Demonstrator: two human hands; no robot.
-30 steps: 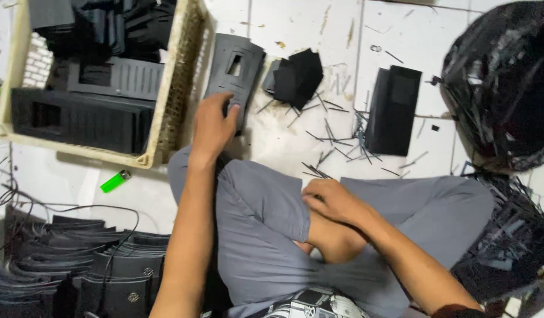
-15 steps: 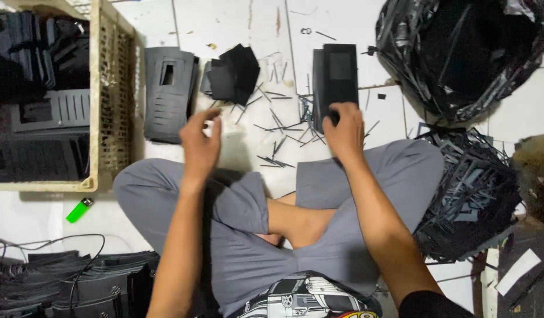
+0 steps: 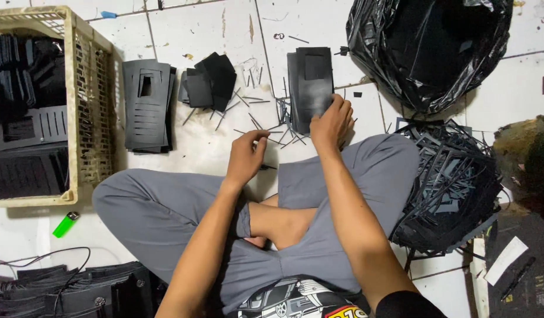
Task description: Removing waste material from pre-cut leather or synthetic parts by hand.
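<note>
The right hand (image 3: 329,121) covers the lower corner of the black panel stack (image 3: 309,82). The crate (image 3: 89,100) is cut off at the left edge; its contents are indistinct.

Right hand (image 3: 331,122) on black sheet stack (image 3: 309,82), left hand (image 3: 246,158) pinching strip

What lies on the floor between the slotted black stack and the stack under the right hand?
Head view: a small pile of black offcuts, plus thin black slivers scattered on the tile.
</note>
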